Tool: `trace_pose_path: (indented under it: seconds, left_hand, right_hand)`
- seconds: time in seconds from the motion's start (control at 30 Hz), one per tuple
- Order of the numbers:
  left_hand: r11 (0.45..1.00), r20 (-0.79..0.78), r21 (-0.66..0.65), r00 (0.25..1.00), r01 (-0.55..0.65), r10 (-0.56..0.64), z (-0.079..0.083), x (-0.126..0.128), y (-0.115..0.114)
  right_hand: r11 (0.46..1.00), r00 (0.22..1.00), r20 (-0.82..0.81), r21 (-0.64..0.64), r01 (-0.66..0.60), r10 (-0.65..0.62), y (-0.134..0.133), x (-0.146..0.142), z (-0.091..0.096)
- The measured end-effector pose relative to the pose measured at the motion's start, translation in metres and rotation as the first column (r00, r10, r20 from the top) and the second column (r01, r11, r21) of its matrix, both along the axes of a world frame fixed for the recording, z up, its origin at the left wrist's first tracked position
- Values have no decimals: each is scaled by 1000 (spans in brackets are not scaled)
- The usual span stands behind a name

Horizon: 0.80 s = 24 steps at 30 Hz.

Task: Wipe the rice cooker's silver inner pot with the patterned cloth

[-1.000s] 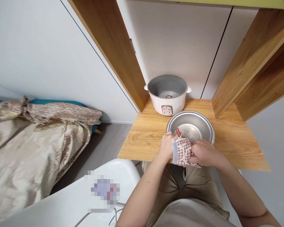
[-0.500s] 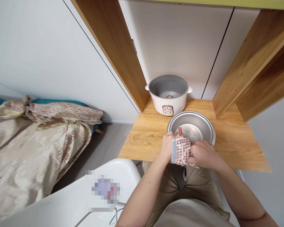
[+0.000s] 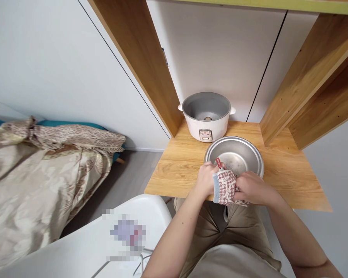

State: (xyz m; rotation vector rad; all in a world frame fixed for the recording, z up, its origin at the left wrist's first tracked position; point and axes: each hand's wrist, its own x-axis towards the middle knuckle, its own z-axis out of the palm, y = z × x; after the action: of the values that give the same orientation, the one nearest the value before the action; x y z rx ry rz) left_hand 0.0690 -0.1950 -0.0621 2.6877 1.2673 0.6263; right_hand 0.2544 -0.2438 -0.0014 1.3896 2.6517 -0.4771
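Both hands meet at the near rim of a steel inner pot (image 3: 243,152) that stands on a wooden table (image 3: 176,170). My left hand (image 3: 205,178) is closed on one side of a red-and-white patterned cloth (image 3: 224,187) with a blue edge and a red tag. My right hand (image 3: 251,188) is closed on the cloth's other side and presses it against the pot's rim. Behind the pot stands a white rice cooker (image 3: 206,116), open and with nothing inside.
Wooden shelf sides (image 3: 301,85) rise on both sides of the cooker against a white wall. A bed with a beige patterned blanket (image 3: 40,170) lies to the left. A white chair (image 3: 84,247) with a cable stands at my left knee.
The hands and cloth shifted only slightly at the pot's rim. Nothing else moved.
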Motion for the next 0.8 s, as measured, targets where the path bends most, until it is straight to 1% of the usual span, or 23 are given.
trace_pose_path:
  seconds: [0.13,0.27,0.43,0.6,0.8]
  left_hand:
    - [1000,-3,-14,1000,-8,8,4,1,-1]
    - [1000,6,-2,1000,-9,9,6,2,-2]
    - [999,-3,14,1000,-31,31,1,2,0]
    - [999,43,-7,999,-32,33,-4,1,2]
    - [1000,64,0,998,-25,25,-6,1,3]
  right_hand:
    - [1000,1000,9,12,16,-16,-1,-2,0]
    - [998,996,62,12,56,-56,-4,-6,0]
    - [996,990,110,8,91,-91,-5,-10,1]
    - [995,989,110,21,95,-97,-6,-12,-2]
    - [994,989,101,35,104,-107,-7,-15,-5]
